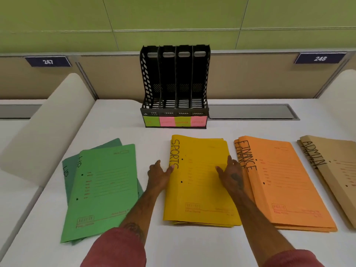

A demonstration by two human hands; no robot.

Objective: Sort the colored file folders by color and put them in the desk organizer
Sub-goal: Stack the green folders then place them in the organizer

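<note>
A: Your white bench carries a black perforated plastic desk organizer at the back. It has four upright slots, all empty, with green and pink sticky labels along the front.

B: And the folders?

A: Four piles in a row in front of you: green card folders fanned loosely, then the yellow card folders marked SPORTS, the orange card folders marked FINANCE and the tan card folders marked ADMIN at the frame edge.

B: Hands?

A: Your left hand lies flat against the yellow pile's spine edge and your right hand rests on its right side. Fingers are spread open, with nothing gripped.

B: How will they handle?

A: I'd judge them light, thin and floppy, with smooth covers that slide on each other. Square the pile, pinch both long edges and carry it spine-down into a slot.
</note>
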